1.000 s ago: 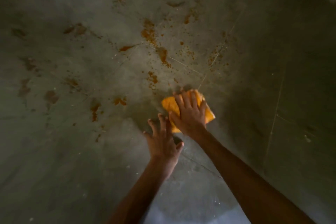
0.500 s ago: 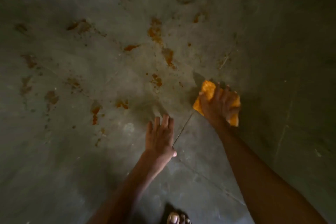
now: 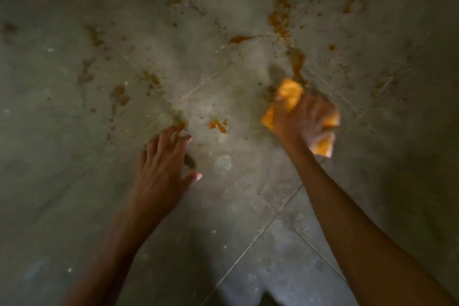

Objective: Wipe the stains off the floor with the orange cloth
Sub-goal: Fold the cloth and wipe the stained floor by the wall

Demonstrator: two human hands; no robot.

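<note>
At two o'clock on the floor (image 3: pixel 74 206): orange cloth (image 3: pixel 289 93) bunched under right hand (image 3: pixel 301 122), fingers clamped on it. Left hand (image 3: pixel 161 169) spread flat, empty — bracing. Press firmly — sweep toward twelve o'clock stains (image 3: pixel 279 18).

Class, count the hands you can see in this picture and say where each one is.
2. The left hand is spread on the floor, empty. The right hand presses the orange cloth against the floor near the stains.
</note>
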